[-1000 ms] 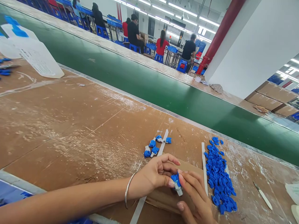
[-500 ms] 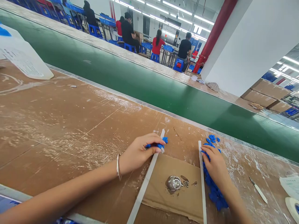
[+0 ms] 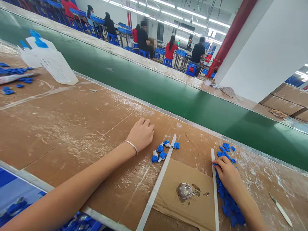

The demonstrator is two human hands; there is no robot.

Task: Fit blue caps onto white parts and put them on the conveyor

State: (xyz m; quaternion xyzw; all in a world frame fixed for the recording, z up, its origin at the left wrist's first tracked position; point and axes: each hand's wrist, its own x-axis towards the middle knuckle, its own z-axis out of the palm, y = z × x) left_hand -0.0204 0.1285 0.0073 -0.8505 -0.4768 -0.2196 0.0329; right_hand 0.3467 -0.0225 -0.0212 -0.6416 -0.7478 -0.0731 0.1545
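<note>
Brown worktable (image 3: 79,120); bottle (image 3: 60,68) print illegible; right hand (image 3: 226,170) pinching blue piece (image 3: 215,164); left hand (image 3: 141,133): grip unclear.

A thin silver bracelet (image 3: 132,145) circles the left wrist just behind the bare left hand (image 3: 141,133), its narrow, rounded band shiny and plain-looking. The left forearm (image 3: 96,175) is bare and slim, thickening away from the wrist. The right hand (image 3: 226,168) and right forearm (image 3: 249,203) are bare too.

tabletop (image 3: 79,128): board-like, scuffed, patchy sheen | cardboard sheet (image 3: 168,186): matt, stained | small dish (image 3: 185,191): glossy, metal or glass unclear | bracelet (image 3: 132,146): polished metal | blue pieces (image 3: 229,205): matt, plastic-looking | belt (image 3: 154,86): smooth, satin | white bottle (image 3: 59,69): translucent plastic
</note>
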